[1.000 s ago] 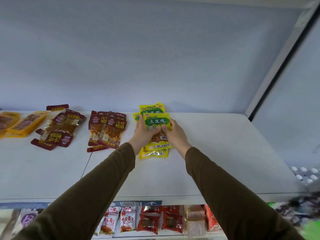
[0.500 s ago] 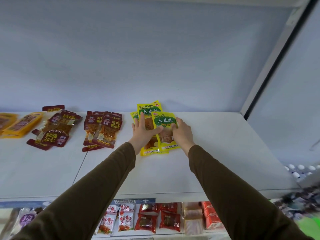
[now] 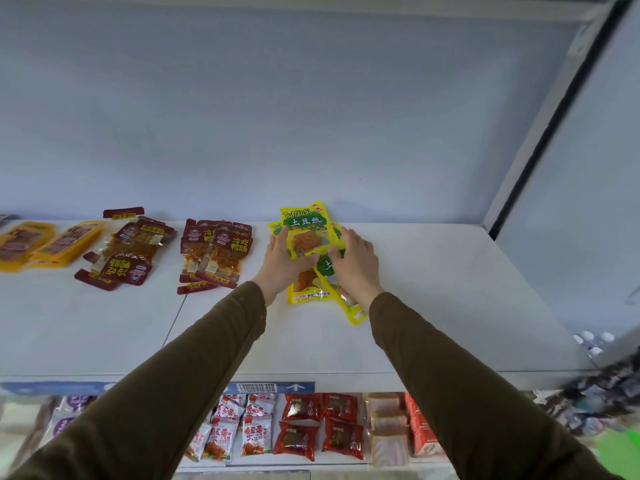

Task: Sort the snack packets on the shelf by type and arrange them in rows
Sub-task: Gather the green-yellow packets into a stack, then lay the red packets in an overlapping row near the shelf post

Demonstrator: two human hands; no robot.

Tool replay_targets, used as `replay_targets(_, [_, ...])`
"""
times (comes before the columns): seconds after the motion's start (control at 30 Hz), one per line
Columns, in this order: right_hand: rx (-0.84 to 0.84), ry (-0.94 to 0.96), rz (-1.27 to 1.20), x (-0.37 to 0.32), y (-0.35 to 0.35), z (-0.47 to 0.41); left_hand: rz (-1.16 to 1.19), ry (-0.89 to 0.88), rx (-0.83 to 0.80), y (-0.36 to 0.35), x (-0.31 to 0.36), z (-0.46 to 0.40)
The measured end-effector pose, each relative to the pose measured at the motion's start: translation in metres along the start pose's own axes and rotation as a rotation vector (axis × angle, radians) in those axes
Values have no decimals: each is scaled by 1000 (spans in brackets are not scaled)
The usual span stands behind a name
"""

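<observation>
1. While both hands work the yellow packets (image 3: 304,233) near the back edge of the shelf (image 3: 450,306), right of its middle, the step in hand looks to be squaring this one type into a row.
2. The left hand (image 3: 282,263) lies on the left side of the pile, fingers spread and thumb pressing the top packet's lower edge; it is pinching that packet rather than lying flat.
3. The right hand (image 3: 353,263) covers the right side, fingers closed down on a skewed packet (image 3: 341,299) whose lower corner sticks out toward the front edge.
4. The top packet stands tilted up against the back wall; at least two more lie under it, overlapping and not aligned.
5. To the left along the back edge sit the dark red packets (image 3: 216,254), then a looser maroon pile (image 3: 128,258), then orange packets (image 3: 48,244) at the left end.
6. The types seem grouped already, but the maroon pile is still jumbled, so the task looks partly done.
7. The next move likely calls for turning the skewed packet straight and sliding it in line with the others, without knocking the upright one over.
</observation>
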State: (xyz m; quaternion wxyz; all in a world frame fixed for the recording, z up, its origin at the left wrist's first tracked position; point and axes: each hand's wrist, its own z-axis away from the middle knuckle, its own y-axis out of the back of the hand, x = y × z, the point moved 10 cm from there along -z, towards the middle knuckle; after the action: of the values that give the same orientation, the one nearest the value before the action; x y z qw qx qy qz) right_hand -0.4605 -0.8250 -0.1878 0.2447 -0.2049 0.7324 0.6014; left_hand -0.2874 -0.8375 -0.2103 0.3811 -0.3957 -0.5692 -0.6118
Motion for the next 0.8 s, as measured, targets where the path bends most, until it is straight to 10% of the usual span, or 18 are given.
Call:
replay_targets(0.3, [26,380,376,-113,-11,25,-808,-287,123,79,32,43])
replay_targets(0.8, [-98,522,427,-346,-157,91,-1052,-219,197,355,-55,114])
